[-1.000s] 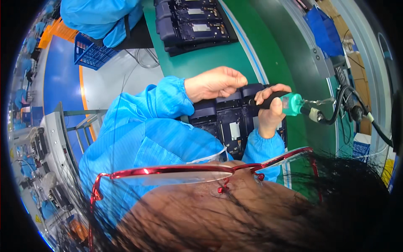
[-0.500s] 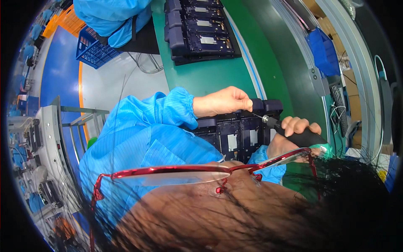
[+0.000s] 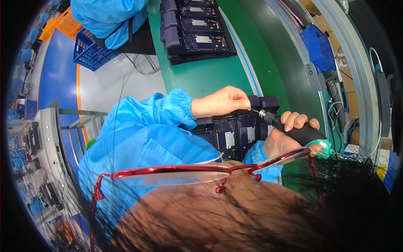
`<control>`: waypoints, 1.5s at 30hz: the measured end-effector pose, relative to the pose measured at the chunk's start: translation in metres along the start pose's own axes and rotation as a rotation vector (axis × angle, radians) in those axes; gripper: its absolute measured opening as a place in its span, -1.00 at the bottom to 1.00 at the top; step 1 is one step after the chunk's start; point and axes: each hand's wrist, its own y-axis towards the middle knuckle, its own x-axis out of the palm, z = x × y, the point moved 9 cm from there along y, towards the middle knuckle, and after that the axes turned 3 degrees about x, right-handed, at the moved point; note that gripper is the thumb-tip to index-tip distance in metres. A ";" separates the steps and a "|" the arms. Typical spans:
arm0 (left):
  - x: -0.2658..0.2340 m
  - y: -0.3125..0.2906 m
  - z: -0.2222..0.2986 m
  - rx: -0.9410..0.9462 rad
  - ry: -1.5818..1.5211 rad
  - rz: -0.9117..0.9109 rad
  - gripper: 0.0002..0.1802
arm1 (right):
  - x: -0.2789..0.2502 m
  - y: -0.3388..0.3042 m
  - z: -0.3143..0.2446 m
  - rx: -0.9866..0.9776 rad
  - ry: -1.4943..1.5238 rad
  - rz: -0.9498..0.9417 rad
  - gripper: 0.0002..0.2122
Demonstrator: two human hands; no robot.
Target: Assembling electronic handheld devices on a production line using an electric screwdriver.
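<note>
My left hand point(image 3: 222, 101), in a blue sleeve, is closed in a pinch, thumb against forefinger, at the tip of a thin driver bit. Whatever sits between those fingertips is too small to make out. The bit belongs to a black electric screwdriver point(image 3: 300, 131) with a silver collar, and my right hand point(image 3: 289, 132) is wrapped round its body. The tool lies slanted, tip toward the left hand. Beneath both hands are several dark device housings point(image 3: 222, 131) with pale rectangular labels, partly hidden by my arms and sleeve.
More dark housings point(image 3: 199, 33) stand in a row farther along the green bench point(image 3: 189, 80). A person in a blue smock point(image 3: 107, 17) sits at the far left, near a blue crate point(image 3: 90, 52). A blue bin point(image 3: 317, 48) hangs at the right. Red-framed glasses point(image 3: 168, 171) cross the lower view.
The whole view has shifted slightly to the left. The screwdriver's collar has risen a little relative to the left fingertips. Both hands keep their grips.
</note>
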 end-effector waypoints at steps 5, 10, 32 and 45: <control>0.009 0.004 0.025 0.125 0.186 -0.017 -0.68 | -0.006 0.002 -0.005 -0.030 0.122 0.089 -0.36; -0.002 0.003 0.003 -0.045 -0.020 -0.026 -0.62 | -0.012 0.006 0.004 -0.020 0.117 -0.044 -0.46; 0.011 -0.001 -0.004 -0.150 -0.101 -0.107 -0.57 | -0.008 0.005 -0.003 -0.107 -0.030 -0.049 -0.33; 0.009 -0.001 0.015 0.047 0.119 -0.128 -0.51 | -0.002 0.004 -0.016 -0.081 -0.007 0.089 -0.43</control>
